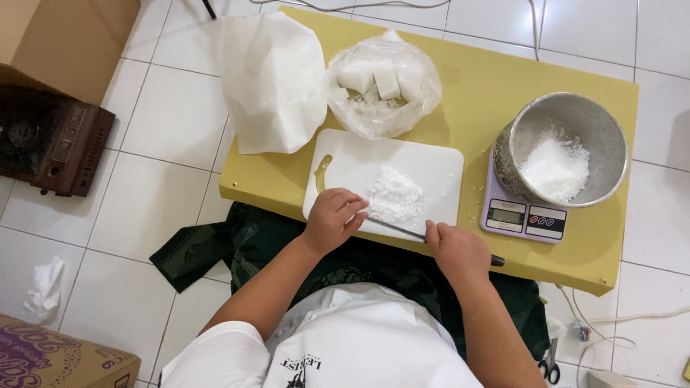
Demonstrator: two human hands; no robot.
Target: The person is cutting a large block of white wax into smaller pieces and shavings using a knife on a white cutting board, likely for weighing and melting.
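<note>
**White on Yellow**

A yellow table [460, 79] carries a white cutting board [424, 162] heaped with white crumbled powder [394, 195]. A clear plastic bag [382, 86] shows white blocks; a white paper bag [272, 79] lies beside it. The dull silver metal bowl [596, 118] holds white powder on a pale lilac kitchen scale [521, 215]. The floor tiles [165, 115] are white with grey grout, and the lap cloth [237, 244] is dark green and patterned.

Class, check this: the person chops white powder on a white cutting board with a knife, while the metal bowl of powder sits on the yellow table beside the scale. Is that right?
Not quite. The head view shows the metal bowl sitting on the scale, not beside it. The rest holds: the right hand holds the knife at the powder on the white cutting board.
</note>
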